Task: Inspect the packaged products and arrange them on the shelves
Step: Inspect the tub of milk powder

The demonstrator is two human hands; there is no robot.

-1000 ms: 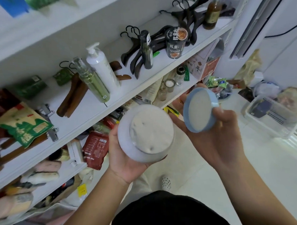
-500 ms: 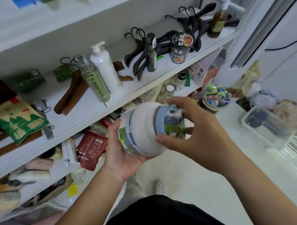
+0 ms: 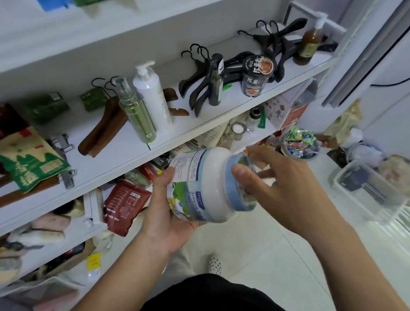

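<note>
Cradles a white jar (image 3: 207, 185) in the left hand (image 3: 164, 211), palm under its base, thumb curled up onto the label. Clasps the pale blue lid (image 3: 239, 182) with the right hand (image 3: 280, 182), thumb on the near rim, fingers loosely fanned round the far side. Holds the jar in mid-air, tipped on its side, lid end to the right, in front of the white shelves (image 3: 198, 122).

Faces 2 upright bottles on the middle shelf, a green spray bottle (image 3: 136, 111) just beside a white pump bottle (image 3: 152, 94), with wooden hangers (image 3: 102, 129) to their left. Finds black hangers (image 3: 201, 85) and a dark noodle cup (image 3: 254, 75) further right, then a brown pump bottle (image 3: 309, 42) at the far end.

Passes a red pouch (image 3: 124, 206) on the lower shelf, near the left wrist, and a clear plastic box (image 3: 365, 190) on the floor to the right.

Shows a blue and green printed label on the jar, lid seated on the neck.
</note>
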